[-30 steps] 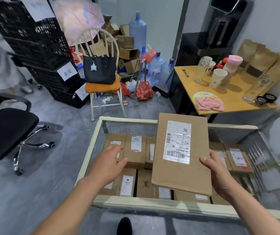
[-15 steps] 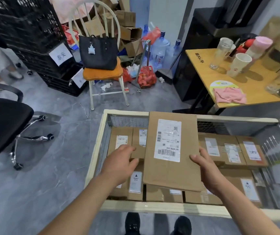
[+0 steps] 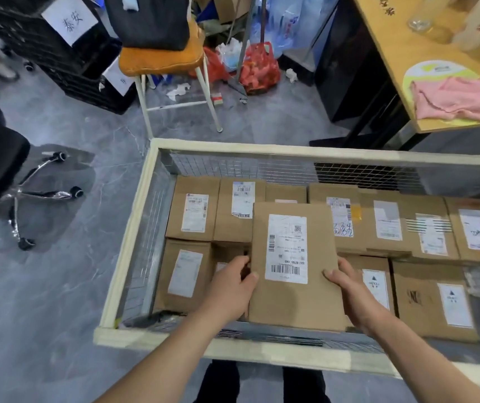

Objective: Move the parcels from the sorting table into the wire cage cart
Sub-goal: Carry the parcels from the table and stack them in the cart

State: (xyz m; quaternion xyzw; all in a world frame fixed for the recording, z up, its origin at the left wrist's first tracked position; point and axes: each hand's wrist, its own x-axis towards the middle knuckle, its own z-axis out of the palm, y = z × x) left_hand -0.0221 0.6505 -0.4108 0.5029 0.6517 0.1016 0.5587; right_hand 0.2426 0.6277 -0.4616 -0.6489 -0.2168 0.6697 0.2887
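Hands: our left hand (image 3: 227, 289) and right hand (image 3: 355, 292) clasp the flat parcel (image 3: 294, 269) by its near edges | Place: inside the wire cage cart (image 3: 128, 251), above the packed boxes (image 3: 192, 213) | Advice: lower it level toward 12 o'clock, release both sides together.

I can see my two arms, and both are bare up to the elbow, with no sleeves showing. My left hand (image 3: 227, 289) and right hand (image 3: 355, 295) have no gloves, rings or watch on them. Down below I wear dark black trousers (image 3: 262, 382).
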